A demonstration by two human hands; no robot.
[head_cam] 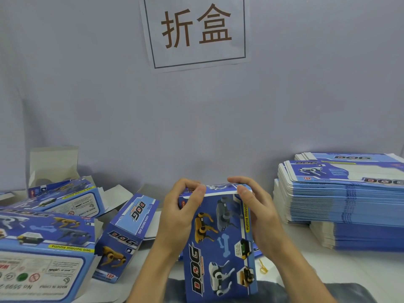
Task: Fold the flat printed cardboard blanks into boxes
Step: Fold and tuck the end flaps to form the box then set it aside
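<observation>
A blue printed box (pixel 220 248) with robot-dog pictures and a "DOG" logo stands on end in front of me at the table's near edge. My left hand (pixel 179 217) grips its upper left corner, fingers curled over the top and thumb on the printed face. My right hand (pixel 255 211) grips the upper right corner the same way. A tall stack of flat blanks (pixel 341 200) lies on the table to the right.
Several folded boxes (pixel 126 235) with open flaps lie in a heap at the left, one large one (pixel 43 254) nearest me. A white sign (pixel 196 29) hangs on the grey wall behind. A yellow rubber band (pixel 263 268) lies on the white table (pixel 328 265).
</observation>
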